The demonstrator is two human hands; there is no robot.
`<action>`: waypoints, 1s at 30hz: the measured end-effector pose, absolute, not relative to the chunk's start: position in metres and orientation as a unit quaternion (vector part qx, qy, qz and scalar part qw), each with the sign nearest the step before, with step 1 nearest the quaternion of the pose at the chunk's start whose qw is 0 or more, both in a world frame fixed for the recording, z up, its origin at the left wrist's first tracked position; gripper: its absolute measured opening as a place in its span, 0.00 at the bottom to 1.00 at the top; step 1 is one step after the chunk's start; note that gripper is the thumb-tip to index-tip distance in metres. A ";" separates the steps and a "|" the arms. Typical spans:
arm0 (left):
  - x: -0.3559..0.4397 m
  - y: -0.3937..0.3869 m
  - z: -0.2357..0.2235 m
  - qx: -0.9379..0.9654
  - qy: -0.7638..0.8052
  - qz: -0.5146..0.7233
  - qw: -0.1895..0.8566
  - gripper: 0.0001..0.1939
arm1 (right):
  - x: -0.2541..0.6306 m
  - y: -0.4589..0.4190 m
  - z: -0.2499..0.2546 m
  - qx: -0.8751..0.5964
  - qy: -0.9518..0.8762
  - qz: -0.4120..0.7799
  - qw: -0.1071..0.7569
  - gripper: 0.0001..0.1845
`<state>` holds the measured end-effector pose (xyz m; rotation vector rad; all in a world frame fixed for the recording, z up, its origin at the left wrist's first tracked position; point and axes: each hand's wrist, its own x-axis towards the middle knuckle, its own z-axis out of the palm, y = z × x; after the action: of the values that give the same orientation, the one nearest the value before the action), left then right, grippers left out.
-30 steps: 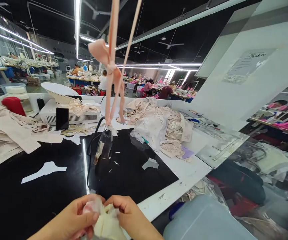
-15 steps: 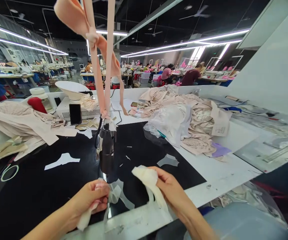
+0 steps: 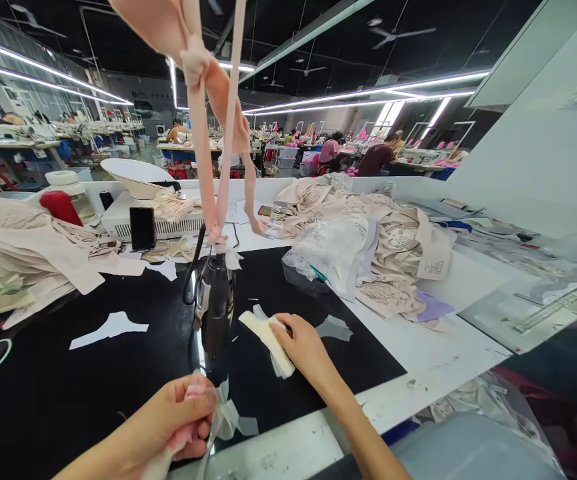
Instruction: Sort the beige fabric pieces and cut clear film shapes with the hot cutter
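My left hand [image 3: 175, 413] is closed round a bundle of thin sheer white fabric [image 3: 227, 419], with some pinkish and cream cloth showing between the fingers. Beside it, on the black mat [image 3: 33, 407], my right hand [image 3: 303, 350] grips a folded cream fabric piece [image 3: 261, 333] with sheer layers under it. Between and beyond the hands hangs a black cylindrical tool [image 3: 218, 307], tied up by peach fabric strips [image 3: 202, 160]. A white cut-out piece [image 3: 111, 329] lies left of the tool. A sheer cut-out [image 3: 335, 328] rests just right of my right hand.
Beige garment pieces are heaped at back left [image 3: 68, 250] and back right [image 3: 398, 233]. A clear plastic bag [image 3: 333, 247] lies by the right heap. A scale [image 3: 133, 177], phone [image 3: 142, 228] and red thread cone [image 3: 61, 208] stand at the back. People sit at farther tables.
My right hand has moved forward and left, bringing the cream fabric piece down onto the mat. My left hand has shifted slightly toward me, still holding the sheer fabric.
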<state>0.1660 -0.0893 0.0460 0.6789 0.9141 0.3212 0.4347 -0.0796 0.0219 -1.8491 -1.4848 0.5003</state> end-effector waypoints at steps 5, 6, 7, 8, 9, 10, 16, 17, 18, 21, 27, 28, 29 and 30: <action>0.173 -0.089 0.046 0.320 0.410 0.144 0.842 0.22 | 0.431 -0.103 0.033 -0.732 -0.569 0.123 0.355 0.23; 0.175 -0.089 0.047 0.319 0.404 0.148 0.844 0.22 | 0.428 -0.110 0.037 -0.724 -0.572 0.143 0.357 0.24; 0.177 -0.089 0.048 0.319 0.397 0.154 0.847 0.22 | 0.425 -0.117 0.042 -0.709 -0.575 0.192 0.360 0.24; 0.179 -0.090 0.049 0.319 0.389 0.161 0.849 0.22 | 0.420 -0.123 0.046 -0.681 -0.572 0.275 0.364 0.25; 0.182 -0.090 0.051 0.318 0.381 0.169 0.852 0.22 | 0.416 -0.130 0.050 -0.638 -0.564 0.373 0.368 0.27; 0.185 -0.091 0.051 0.317 0.373 0.178 0.854 0.22 | 0.410 -0.136 0.052 -0.587 -0.549 0.467 0.370 0.31; 0.200 -0.091 0.039 0.328 0.372 0.202 0.844 0.23 | 0.387 -0.146 0.046 -0.516 -0.461 0.618 0.373 0.24; 0.201 -0.091 0.036 0.336 0.378 0.202 0.839 0.24 | 0.387 -0.144 0.044 -0.526 -0.453 0.612 0.377 0.21; 0.201 -0.090 0.033 0.339 0.386 0.206 0.833 0.24 | 0.388 -0.141 0.042 -0.539 -0.457 0.597 0.380 0.20; 0.198 -0.089 0.031 0.338 0.417 0.223 0.814 0.30 | 0.396 -0.127 0.038 -0.590 -0.497 0.506 0.386 0.20; 0.184 -0.096 0.036 0.349 0.454 0.212 0.792 0.31 | 0.421 -0.106 0.031 -0.678 -0.545 0.297 0.394 0.21; 0.181 -0.097 0.036 0.350 0.454 0.206 0.793 0.31 | 0.428 -0.107 0.031 -0.694 -0.547 0.251 0.394 0.22; 0.178 -0.099 0.035 0.351 0.452 0.198 0.795 0.30 | 0.437 -0.109 0.030 -0.711 -0.545 0.204 0.395 0.23; 0.176 -0.100 0.033 0.352 0.451 0.191 0.798 0.30 | 0.446 -0.111 0.029 -0.728 -0.538 0.160 0.394 0.24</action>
<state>0.1757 -0.1002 0.0335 0.7562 0.9674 0.4096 0.4463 -0.1110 0.0294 -1.8461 -1.3645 0.4065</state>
